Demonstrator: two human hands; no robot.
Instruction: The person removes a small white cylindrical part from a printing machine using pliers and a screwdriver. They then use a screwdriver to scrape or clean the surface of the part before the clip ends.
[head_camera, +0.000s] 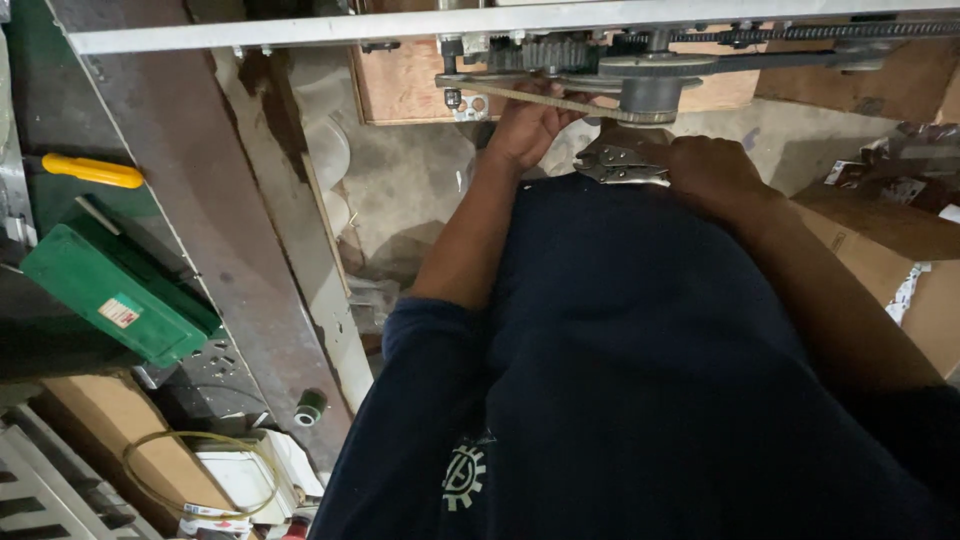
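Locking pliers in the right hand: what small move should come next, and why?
Probably bring the locking pliers up toward the pulley. The right hand holds them just below it, while the left hand already grips the belt there.

We log a navy sweater (640, 380) with a small white gear emblem (463, 476), silver-grey locking pliers (618, 165), a tan belt (545, 98) on a grey pulley (650, 85). Green case (115, 290) (white-and-red label), yellow screwdriver handle (92, 171), rusty brown steel beam (215, 210), pale plywood panel (400, 85), brown cardboard box (900, 250), green spool (310, 407).
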